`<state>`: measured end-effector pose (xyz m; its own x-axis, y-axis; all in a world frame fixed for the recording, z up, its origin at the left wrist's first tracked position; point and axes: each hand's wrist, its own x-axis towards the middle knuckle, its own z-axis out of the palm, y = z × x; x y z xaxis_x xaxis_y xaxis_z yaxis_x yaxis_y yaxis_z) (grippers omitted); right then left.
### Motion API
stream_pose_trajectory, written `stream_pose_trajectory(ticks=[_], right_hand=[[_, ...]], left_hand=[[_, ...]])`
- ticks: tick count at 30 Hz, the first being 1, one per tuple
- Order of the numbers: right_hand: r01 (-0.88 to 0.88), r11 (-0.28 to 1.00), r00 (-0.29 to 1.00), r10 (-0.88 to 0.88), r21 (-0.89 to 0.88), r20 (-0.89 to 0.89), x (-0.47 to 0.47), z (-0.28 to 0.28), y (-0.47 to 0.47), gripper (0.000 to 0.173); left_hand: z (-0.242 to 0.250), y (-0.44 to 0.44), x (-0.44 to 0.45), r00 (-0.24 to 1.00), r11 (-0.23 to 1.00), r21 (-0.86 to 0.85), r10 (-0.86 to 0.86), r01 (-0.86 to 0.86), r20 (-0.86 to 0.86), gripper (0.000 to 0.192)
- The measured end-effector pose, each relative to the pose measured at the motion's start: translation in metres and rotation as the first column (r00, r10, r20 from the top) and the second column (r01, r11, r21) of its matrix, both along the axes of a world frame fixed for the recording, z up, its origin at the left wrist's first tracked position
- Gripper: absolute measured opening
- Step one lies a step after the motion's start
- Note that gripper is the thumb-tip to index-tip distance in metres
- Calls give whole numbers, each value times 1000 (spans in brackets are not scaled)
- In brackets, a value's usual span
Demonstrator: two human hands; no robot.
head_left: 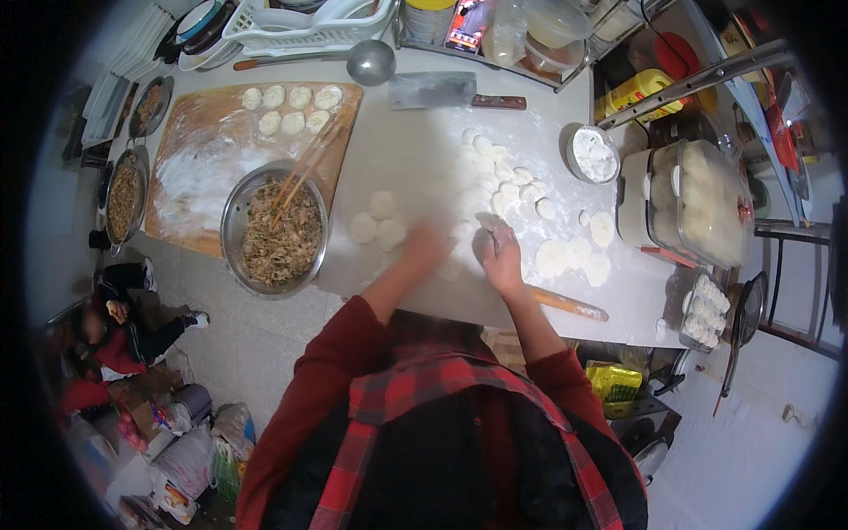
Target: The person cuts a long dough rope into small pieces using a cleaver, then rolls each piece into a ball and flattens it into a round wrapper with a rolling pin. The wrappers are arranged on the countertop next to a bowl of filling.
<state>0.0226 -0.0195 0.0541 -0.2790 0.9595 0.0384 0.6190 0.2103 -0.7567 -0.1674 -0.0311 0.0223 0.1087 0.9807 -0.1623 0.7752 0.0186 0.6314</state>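
My left hand (pixel 427 245) is blurred over the floured table, right of three flat dough rounds (pixel 390 234); whether it holds anything is unclear. Close by, my right hand (pixel 501 255) has its fingers bent low over the table; its grip is hidden. Small dough pieces (pixel 509 189) lie beyond it, and more flat dough rounds (pixel 551 258) lie to its right. A wooden rolling pin (pixel 573 305) rests beside my right forearm. At left, a steel bowl of minced filling (pixel 278 238) holds wooden chopsticks (pixel 301 171). Filled buns (pixel 301 97) sit on the wooden board (pixel 248 149).
A cleaver (pixel 434 91) and a ladle (pixel 371 63) lie at the far side. A flour bowl (pixel 594 156) and a clear-lidded container (pixel 702 202) stand right. A tray of small dough pieces (pixel 706 311) is near the right corner. Another person (pixel 122 331) sits low at left.
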Motion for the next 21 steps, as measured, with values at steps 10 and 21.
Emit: stream_pose_trajectory(ticks=[10,21], right_hand=[[-83,967,861,-51,239,506,-43,4,39,72],[-35,971,861,-90,234,500,-58,-1,42,68]], left_hand=[[13,-8,-3,978,979,-128,174,-159,112,41],[-34,-36,-18,985,922,373,148,-104,-90,28]])
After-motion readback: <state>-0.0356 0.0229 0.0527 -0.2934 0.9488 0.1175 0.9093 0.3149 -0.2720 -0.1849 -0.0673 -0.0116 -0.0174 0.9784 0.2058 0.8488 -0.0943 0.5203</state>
